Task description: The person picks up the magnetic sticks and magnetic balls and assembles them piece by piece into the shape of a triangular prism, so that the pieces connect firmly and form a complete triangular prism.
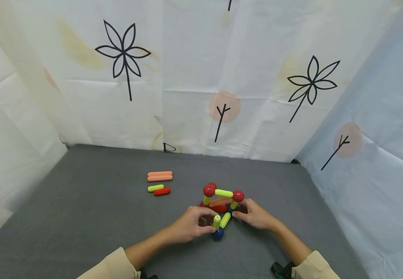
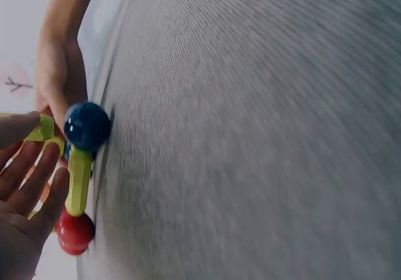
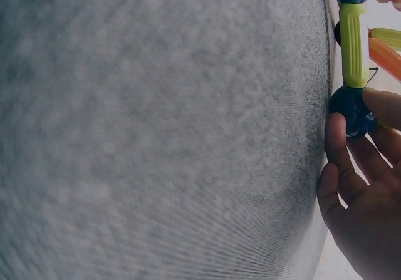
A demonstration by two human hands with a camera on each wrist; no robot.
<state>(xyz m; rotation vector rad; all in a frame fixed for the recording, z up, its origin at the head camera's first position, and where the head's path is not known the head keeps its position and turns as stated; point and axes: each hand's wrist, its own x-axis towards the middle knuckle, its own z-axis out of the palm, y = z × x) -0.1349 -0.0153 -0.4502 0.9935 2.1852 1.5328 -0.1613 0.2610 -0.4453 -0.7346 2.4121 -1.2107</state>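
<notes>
A frame of magnetic rods and balls stands on the grey table in front of me. Between thumb and fingers, my left hand (image 1: 191,226) pinches an upright yellow-green rod (image 1: 217,222), its lower end at the near blue ball (image 1: 218,233). From that ball another yellow-green rod (image 1: 225,220) runs to a second blue ball (image 3: 352,112), which my right hand (image 1: 255,215) holds with thumb and fingertips. Red balls (image 1: 238,195) top the frame's raised part, joined by a yellow-green rod (image 1: 223,193). A red rod (image 1: 218,208) and an orange rod (image 1: 220,202) lie lower, partly hidden.
Left of the frame lie two orange rods (image 1: 159,178) side by side, with a loose yellow-green rod (image 1: 155,188) and a loose red rod (image 1: 161,192) nearer me. Patterned white sheets (image 1: 187,77) wall off the table's back and sides.
</notes>
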